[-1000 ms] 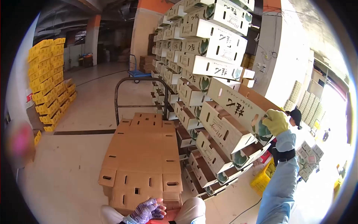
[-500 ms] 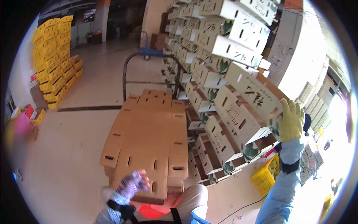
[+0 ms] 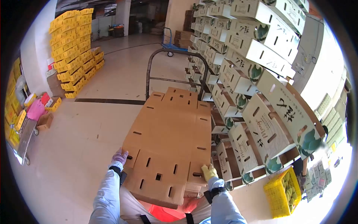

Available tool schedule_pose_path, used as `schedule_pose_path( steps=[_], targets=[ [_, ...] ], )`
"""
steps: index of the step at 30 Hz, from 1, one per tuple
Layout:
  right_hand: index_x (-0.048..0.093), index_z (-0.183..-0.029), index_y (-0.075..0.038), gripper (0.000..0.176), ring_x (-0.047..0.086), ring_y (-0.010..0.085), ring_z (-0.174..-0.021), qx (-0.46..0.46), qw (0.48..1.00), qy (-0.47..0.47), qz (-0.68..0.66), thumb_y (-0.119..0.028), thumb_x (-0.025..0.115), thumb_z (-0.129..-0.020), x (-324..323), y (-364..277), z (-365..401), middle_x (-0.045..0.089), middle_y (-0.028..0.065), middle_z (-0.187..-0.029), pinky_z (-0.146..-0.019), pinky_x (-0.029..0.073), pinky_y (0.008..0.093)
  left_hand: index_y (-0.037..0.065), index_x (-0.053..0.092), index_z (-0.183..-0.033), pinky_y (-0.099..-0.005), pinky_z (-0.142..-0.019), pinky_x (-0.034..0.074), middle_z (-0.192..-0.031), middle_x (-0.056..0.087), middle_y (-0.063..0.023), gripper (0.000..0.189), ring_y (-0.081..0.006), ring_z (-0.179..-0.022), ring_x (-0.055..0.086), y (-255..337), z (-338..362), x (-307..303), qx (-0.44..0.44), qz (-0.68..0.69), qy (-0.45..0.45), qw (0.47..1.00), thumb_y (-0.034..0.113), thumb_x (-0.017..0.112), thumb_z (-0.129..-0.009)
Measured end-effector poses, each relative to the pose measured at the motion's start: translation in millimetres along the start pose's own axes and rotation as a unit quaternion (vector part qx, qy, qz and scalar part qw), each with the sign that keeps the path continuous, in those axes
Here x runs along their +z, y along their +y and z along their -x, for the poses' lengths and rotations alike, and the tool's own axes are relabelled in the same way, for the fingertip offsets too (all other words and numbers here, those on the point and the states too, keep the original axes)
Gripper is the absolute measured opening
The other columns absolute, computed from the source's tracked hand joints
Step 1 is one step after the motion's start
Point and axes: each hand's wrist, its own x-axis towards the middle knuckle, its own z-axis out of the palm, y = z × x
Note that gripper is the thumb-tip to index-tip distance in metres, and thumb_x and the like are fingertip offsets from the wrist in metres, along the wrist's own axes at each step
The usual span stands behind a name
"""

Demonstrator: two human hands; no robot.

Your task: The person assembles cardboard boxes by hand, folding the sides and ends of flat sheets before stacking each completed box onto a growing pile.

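Observation:
A stack of flat brown cardboard box blanks (image 3: pixel 167 136) with slots cut in them lies in front of me on a trolley. My left hand (image 3: pixel 119 156), in a purple patterned glove, is at the left edge of the top blank, fingers curled at the edge beside a slot. On the opposite side my right hand (image 3: pixel 209 172), yellow-gloved, grips the near right edge by another slot. The fingertips of both hands are partly hidden. Close to my right hand rises a tall stack of white printed mango boxes (image 3: pixel 257 130).
The trolley's metal handle (image 3: pixel 149 74) stands at the far end of the blanks. A yellow crate (image 3: pixel 274 196) of green fruit is on the floor at right. Yellow boxes (image 3: pixel 71 52) are piled at far left, a loaded cart (image 3: pixel 26 134) nearer. A blue trolley (image 3: pixel 169 46) stands behind.
My right hand has left the white box on the upper right and come down to the brown blanks. My left hand has moved to their left edge. The view has shifted left.

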Motion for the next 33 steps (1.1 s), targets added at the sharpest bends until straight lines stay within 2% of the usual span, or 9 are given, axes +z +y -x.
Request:
schedule_pose_path(
  steps=[9,12,15,18,22,24,27,29,33],
  targets=[
    [0.060,-0.115,-0.004,0.054,0.065,0.0346,-0.095,-0.080,0.996,0.023,0.033,-0.033,0.071,-0.070,-72,13,18,0.067,0.0202,-0.101,-0.082,0.051,0.0410,0.013,0.011,-0.151,-0.0429,-0.087,0.050,-0.111,0.064,-0.0257,0.097,-0.0368,-0.100,0.064,46,115,-62,-0.048,-0.129,-0.051,0.989,0.065,0.054,-0.081],
    [0.062,-0.114,-0.007,0.049,0.066,0.0330,-0.091,-0.102,0.986,0.007,0.129,-0.026,0.071,-0.069,-88,10,37,0.069,0.0179,-0.097,-0.079,0.052,0.0416,0.011,0.013,-0.150,-0.0452,-0.086,0.050,-0.105,0.065,-0.0261,0.102,-0.0391,-0.096,0.064,-5,134,-20,0.110,-0.077,-0.037,0.990,0.052,0.069,-0.076],
    [0.059,-0.118,-0.009,0.046,0.065,0.0377,-0.089,-0.101,0.991,0.045,0.076,-0.024,0.064,-0.075,-71,-32,59,0.067,0.0207,-0.091,-0.079,0.052,0.0450,0.009,0.017,-0.149,-0.0466,-0.082,0.051,-0.104,0.064,-0.0276,0.101,-0.0390,-0.093,0.065,31,167,-30,0.117,-0.026,-0.054,0.991,0.043,0.074,-0.074],
    [0.053,-0.125,-0.012,0.047,0.064,0.0402,-0.081,-0.269,0.951,0.045,0.147,-0.022,0.062,-0.081,-35,-65,88,0.067,0.0204,-0.085,-0.075,0.052,0.0461,0.009,0.019,-0.148,-0.0450,-0.077,0.052,-0.097,0.065,-0.0257,0.096,-0.0380,-0.086,0.066,74,183,-34,0.113,-0.025,-0.093,0.989,0.038,0.074,-0.074],
    [0.053,-0.126,-0.014,0.049,0.061,0.0417,-0.098,-0.210,0.974,-0.083,0.007,-0.021,0.064,-0.079,-42,-56,96,0.066,0.0200,-0.102,-0.084,0.047,0.0519,0.018,0.027,-0.148,-0.0392,-0.072,0.052,-0.088,0.067,-0.0168,0.080,-0.0345,-0.077,0.064,83,170,-20,0.361,0.141,-0.125,0.913,0.026,0.068,-0.080],
    [0.056,-0.121,-0.020,0.048,0.052,0.0377,-0.112,-0.496,0.776,0.071,0.383,-0.024,0.067,-0.075,-59,-53,90,0.059,0.0129,-0.114,-0.094,0.040,0.0522,0.024,0.037,-0.144,-0.0383,-0.081,0.051,-0.105,0.064,-0.0168,0.071,-0.0318,-0.090,0.064,83,156,-27,0.385,0.020,-0.256,0.886,0.025,0.067,-0.079],
    [0.063,-0.097,-0.013,0.033,0.047,0.0349,-0.114,-0.564,0.734,0.091,0.367,-0.025,0.067,-0.067,-97,-77,83,0.055,0.0117,-0.115,-0.101,0.032,0.0562,0.026,0.065,-0.111,-0.0638,-0.111,0.011,-0.140,0.046,-0.0163,0.033,-0.0384,-0.133,0.038,96,172,-61,0.466,-0.319,0.027,0.824,0.030,0.063,-0.078],
    [0.063,-0.086,-0.009,0.025,0.051,0.0311,-0.109,-0.651,0.664,0.104,0.352,-0.022,0.066,-0.066,-103,-78,66,0.059,0.0094,-0.101,-0.100,0.033,0.0565,0.019,0.067,-0.081,-0.0619,-0.113,0.012,-0.148,0.037,-0.0110,0.014,-0.0373,-0.139,0.029,91,161,-72,0.571,-0.394,0.183,0.697,0.028,0.056,-0.083],
    [0.060,-0.075,-0.010,0.025,0.057,0.0290,-0.091,-0.685,0.655,0.044,0.316,-0.031,0.070,-0.066,-85,-84,62,0.059,0.0067,-0.079,-0.095,0.039,0.0485,0.014,0.067,-0.079,-0.0441,-0.087,0.045,-0.086,0.067,-0.0076,0.026,-0.0274,-0.092,0.063,109,158,-80,0.567,-0.403,-0.028,0.717,0.037,0.055,-0.087]
  ],
)
